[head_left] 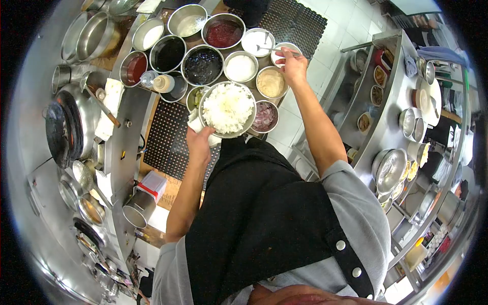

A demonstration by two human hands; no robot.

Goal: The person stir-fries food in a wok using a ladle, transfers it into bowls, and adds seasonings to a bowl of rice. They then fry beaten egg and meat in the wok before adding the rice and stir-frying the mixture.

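Left fingers (206, 131) grip a round metal bowl (231, 135) of white rice (227, 108), black perforated matting (173, 133) below them; right fingers (288, 55) pinch a metal spoon (263, 49), white floor tiles (319, 70) beyond.

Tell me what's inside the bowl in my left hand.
The bowl in your left hand holds a mound of white rice. The rice covers the bottom, so whatever may lie beneath it can't be seen.
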